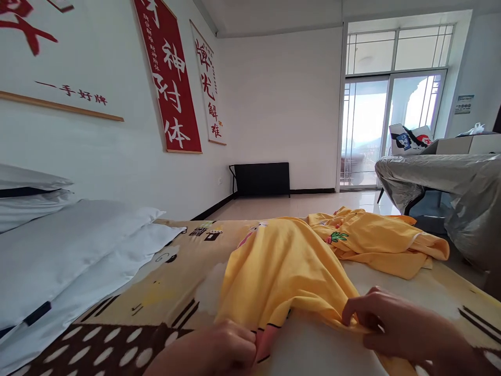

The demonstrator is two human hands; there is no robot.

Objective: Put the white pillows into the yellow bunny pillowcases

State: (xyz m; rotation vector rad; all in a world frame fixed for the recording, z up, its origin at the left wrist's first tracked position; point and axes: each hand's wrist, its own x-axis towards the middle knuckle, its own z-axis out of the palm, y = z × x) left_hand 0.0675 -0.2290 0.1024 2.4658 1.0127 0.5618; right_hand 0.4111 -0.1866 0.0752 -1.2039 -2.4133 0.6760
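A soft yellow garment (285, 261) with a pink print near its lower edge lies spread over the bed in front of me. My left hand (215, 347) is closed on its near left edge. At the near right edge my right hand (403, 321) pinches the cloth between thumb and fingers. Between my hands the edge bows upward, baring the pale sheet. Beyond the right hand, a second yellow piece of clothing (376, 240) with a green and pink print lies loosely bunched. Folds hide the exact kind of both pieces.
White pillows (78, 245) are heaped at the left on the patterned bedsheet (164, 292). At the right stands a table under plastic sheeting (438, 169), bearing boxes (410, 141). A black folded panel (262, 179) leans at the far wall, and a glass door (368, 130) is beyond.
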